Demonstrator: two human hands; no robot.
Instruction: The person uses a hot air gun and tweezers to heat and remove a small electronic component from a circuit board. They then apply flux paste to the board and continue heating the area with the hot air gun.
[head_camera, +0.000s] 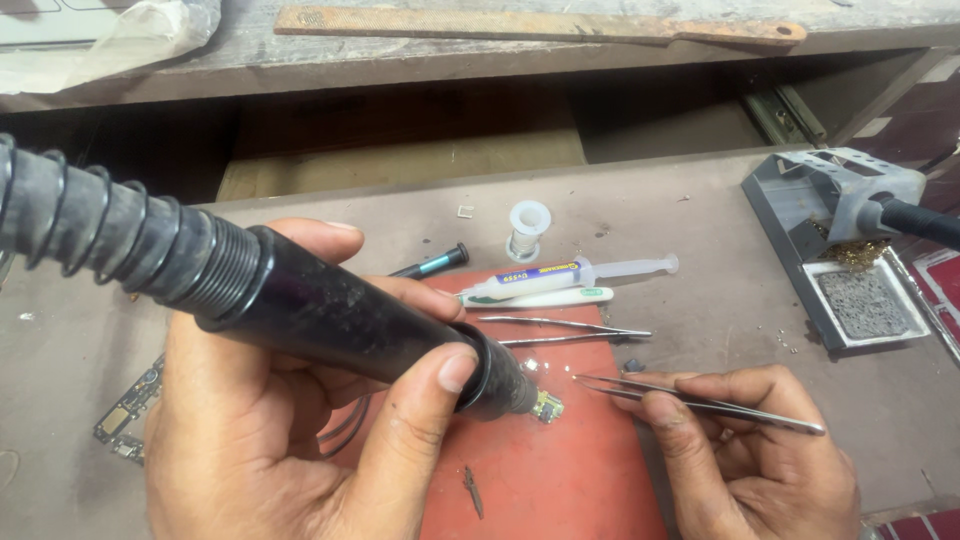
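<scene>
Small board (547, 407) beneath left grip's (300, 400) nozzle (505, 385).

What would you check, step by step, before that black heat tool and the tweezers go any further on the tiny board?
1. Left hand grips black hot-air handpiece firmly: ok.
2. Nozzle aimed at small circuit board: ok.
3. Right hand holds tweezers: ok.
4. Tweezer tips touching the board: not ok, they stop short.
5. Board sits on red mat: ok.
6. Air hot: cannot tell.
</scene>
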